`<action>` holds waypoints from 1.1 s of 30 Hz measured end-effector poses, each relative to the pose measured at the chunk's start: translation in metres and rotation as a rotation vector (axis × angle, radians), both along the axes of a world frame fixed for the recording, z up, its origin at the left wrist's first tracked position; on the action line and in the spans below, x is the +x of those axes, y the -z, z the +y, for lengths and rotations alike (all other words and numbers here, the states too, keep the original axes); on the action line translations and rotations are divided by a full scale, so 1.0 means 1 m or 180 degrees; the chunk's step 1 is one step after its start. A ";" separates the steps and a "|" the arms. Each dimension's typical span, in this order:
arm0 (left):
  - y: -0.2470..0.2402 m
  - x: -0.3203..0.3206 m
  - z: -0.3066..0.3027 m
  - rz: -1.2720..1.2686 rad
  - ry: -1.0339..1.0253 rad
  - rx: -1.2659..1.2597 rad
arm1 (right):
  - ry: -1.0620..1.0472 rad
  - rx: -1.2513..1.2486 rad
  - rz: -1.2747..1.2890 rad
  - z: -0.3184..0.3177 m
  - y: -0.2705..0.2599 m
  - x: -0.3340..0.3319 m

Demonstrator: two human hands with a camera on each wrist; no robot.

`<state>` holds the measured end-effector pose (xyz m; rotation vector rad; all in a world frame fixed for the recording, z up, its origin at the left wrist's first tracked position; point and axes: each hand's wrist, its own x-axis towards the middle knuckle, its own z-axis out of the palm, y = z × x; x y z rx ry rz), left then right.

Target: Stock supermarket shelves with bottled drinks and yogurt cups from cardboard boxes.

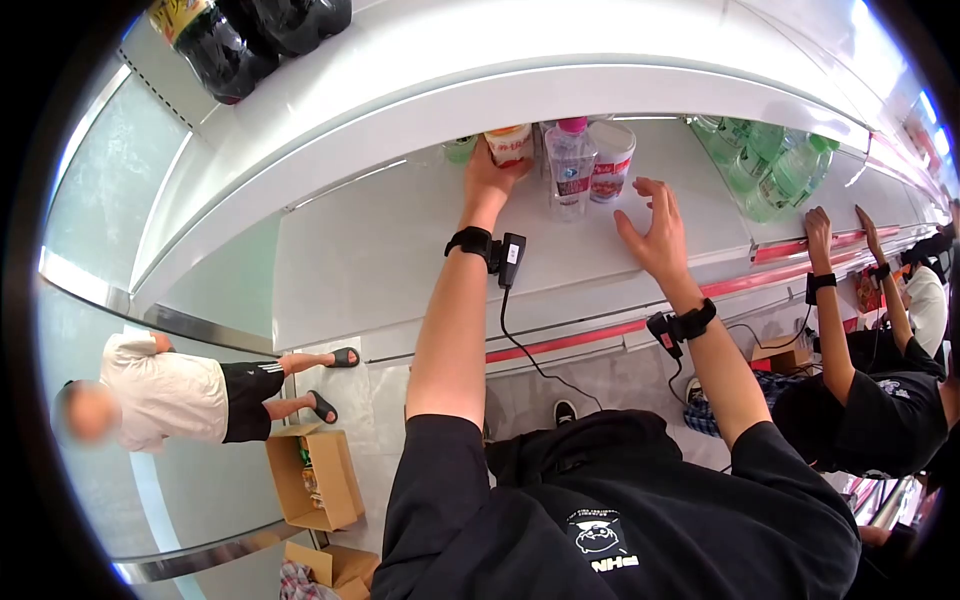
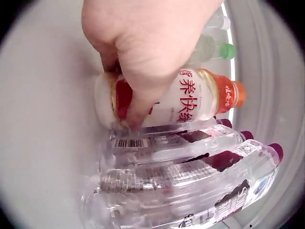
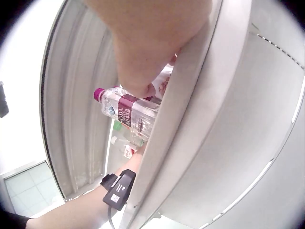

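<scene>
Left hand [image 1: 488, 188] grips white bottle [image 2: 183, 98]

We note a tiled floor [image 1: 388, 402], an upper shelf [image 1: 480, 85] and, beneath it, a lower shelf [image 1: 370, 250] bearing the bottle: red-lettered, orange-capped, the hand curled round it. Purple-capped bottles [image 2: 209, 171] stand just to its right; farther left, the shelf stretches to a side panel [image 1: 245, 270]. The right hand [image 1: 655, 235] spreads wide, beyond the red front rail [image 1: 580, 335].

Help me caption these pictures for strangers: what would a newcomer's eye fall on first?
Probably the left hand gripping the white, orange-capped bottle just below the upper shelf, near the top middle of the head view. Next come the clear, purple-capped bottles beside it, then the open right hand near the white tub. Dark bottles also stand out, top left.
</scene>
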<state>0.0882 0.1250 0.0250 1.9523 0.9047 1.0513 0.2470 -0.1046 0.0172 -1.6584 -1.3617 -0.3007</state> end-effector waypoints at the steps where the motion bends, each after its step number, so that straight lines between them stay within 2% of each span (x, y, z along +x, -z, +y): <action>1: 0.000 0.000 -0.001 -0.0003 -0.0002 -0.0003 | 0.0014 -0.0007 -0.0009 0.000 0.000 0.000; 7: -0.004 -0.001 -0.007 -0.0102 -0.0082 0.0044 | 0.0102 -0.0094 -0.0066 0.000 0.002 0.000; 10: -0.009 -0.003 -0.010 -0.0069 0.0051 -0.0197 | 0.0104 -0.0098 -0.0074 0.001 0.001 0.000; 16: 0.005 0.004 -0.003 -0.0256 0.0093 -0.0107 | 0.0092 -0.0014 -0.0091 0.002 0.004 0.001; 22: 0.012 0.012 -0.003 -0.0397 -0.0105 0.0196 | 0.0034 0.0020 0.0010 0.004 0.003 -0.001; 25: 0.007 -0.001 -0.012 -0.0128 -0.0278 0.0449 | -0.0006 0.0101 0.0027 0.004 0.005 0.002; 27: 0.008 -0.021 -0.013 -0.0227 0.0346 0.0162 | -0.0040 0.0144 0.0008 0.003 0.005 0.003; 28: 0.008 -0.031 -0.014 -0.0202 0.0342 0.0174 | -0.0042 0.0166 -0.0024 0.002 0.006 0.002; 30: 0.004 -0.055 -0.018 -0.0149 -0.0438 -0.0001 | -0.0030 0.0151 -0.0003 -0.002 0.001 -0.002; 32: -0.012 -0.079 -0.012 0.0133 -0.0941 -0.0129 | -0.0018 0.0153 -0.0009 -0.002 -0.003 -0.003; 33: -0.012 -0.085 -0.004 0.0144 -0.0933 -0.0118 | -0.0019 0.0169 -0.0042 -0.002 -0.003 -0.002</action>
